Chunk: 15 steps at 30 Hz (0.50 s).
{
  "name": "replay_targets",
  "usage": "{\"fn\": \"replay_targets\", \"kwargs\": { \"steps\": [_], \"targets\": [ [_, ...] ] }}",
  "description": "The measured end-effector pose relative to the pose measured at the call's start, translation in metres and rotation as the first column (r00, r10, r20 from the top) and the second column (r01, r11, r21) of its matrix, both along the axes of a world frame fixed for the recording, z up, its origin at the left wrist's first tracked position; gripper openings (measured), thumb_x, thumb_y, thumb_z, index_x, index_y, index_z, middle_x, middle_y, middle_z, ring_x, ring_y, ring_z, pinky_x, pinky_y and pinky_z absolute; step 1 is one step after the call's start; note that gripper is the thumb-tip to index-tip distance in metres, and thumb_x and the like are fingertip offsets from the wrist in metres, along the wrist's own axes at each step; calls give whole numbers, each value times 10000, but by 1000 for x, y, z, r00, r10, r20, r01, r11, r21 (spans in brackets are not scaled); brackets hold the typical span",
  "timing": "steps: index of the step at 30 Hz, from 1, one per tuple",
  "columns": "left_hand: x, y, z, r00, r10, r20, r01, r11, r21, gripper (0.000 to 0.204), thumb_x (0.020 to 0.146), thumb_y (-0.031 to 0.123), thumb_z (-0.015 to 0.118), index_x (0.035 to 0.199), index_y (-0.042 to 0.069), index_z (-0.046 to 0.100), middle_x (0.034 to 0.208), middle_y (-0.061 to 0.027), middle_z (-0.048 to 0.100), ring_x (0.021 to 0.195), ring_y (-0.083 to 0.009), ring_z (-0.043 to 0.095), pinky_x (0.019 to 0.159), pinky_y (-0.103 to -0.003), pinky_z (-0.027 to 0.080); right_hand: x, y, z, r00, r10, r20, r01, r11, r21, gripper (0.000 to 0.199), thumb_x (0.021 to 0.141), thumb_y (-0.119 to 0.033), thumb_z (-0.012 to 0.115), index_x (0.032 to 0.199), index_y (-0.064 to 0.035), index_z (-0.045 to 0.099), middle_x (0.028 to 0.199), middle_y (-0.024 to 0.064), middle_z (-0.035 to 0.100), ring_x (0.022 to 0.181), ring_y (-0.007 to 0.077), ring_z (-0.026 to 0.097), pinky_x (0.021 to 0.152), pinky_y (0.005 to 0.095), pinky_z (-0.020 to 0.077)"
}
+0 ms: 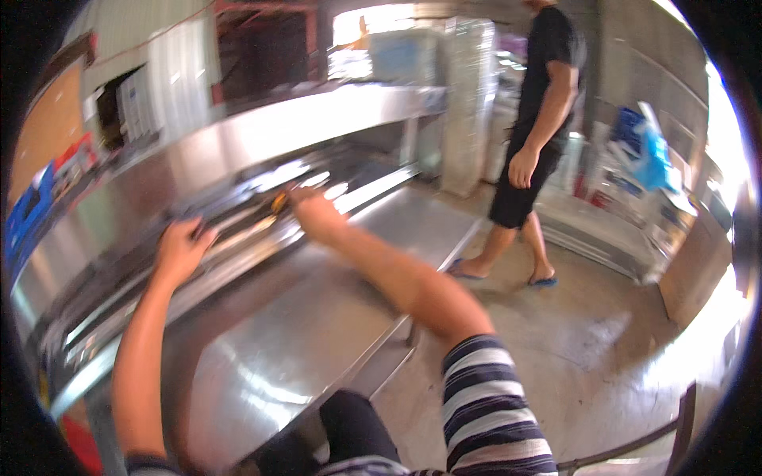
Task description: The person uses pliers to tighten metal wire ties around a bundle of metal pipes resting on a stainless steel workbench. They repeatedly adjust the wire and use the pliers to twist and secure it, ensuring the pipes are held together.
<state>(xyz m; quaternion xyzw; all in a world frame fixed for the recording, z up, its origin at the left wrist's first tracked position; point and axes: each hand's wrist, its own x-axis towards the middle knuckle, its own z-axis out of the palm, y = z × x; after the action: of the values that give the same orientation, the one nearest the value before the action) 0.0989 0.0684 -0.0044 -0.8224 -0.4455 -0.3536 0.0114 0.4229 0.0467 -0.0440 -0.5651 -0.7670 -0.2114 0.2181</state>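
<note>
A long stainless steel counter (317, 317) with a raised shelf (262, 131) above it curves across the left and middle. My left hand (181, 250) rests on the counter's back ledge, fingers spread. My right hand (313, 213) reaches farther along the same ledge, next to a small dark and yellow object (278, 201) that is too blurred to identify. Whether the right hand grips anything is hidden by motion blur. Both forearms come from the lower edge, with a striped sleeve (488, 412) on the right arm.
Another person (540, 119) in black clothes and blue sandals stands on the concrete floor to the right. A tall steel cabinet (468, 95) stands at the counter's far end. Blue bags and clutter (647, 155) sit at the far right wall.
</note>
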Motion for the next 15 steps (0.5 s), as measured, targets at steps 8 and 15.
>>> {"fn": "replay_targets", "kwargs": {
  "steps": [8, 15],
  "targets": [
    [-154, -73, 55, 841, 96, -533, -204, 968, -148, 1228, 690, 634, 866, 1636, 99, 294, 1568, -244, 454, 1466, -377, 424, 1203, -476, 360, 0, -22, 11, 930, -65, -361, 60, 998, -25, 586, 1023, -268, 606, 1513, 4, 435, 1265, 364, 592, 1137, 490, 639, 950, 519, 571],
    [-210, -112, 28, 835, 371, -406, -457, 879, -137, 1133, 680, 725, 814, 1549, 104, 437, 1441, -231, 568, 1367, -424, 514, 1159, -531, 385, -6, -22, 17, 903, 87, -422, -103, 995, -16, 417, 1019, -288, 649, 1212, 78, 601, 1033, 321, 683, 957, 481, 691, 821, 527, 553]
  ]
}}
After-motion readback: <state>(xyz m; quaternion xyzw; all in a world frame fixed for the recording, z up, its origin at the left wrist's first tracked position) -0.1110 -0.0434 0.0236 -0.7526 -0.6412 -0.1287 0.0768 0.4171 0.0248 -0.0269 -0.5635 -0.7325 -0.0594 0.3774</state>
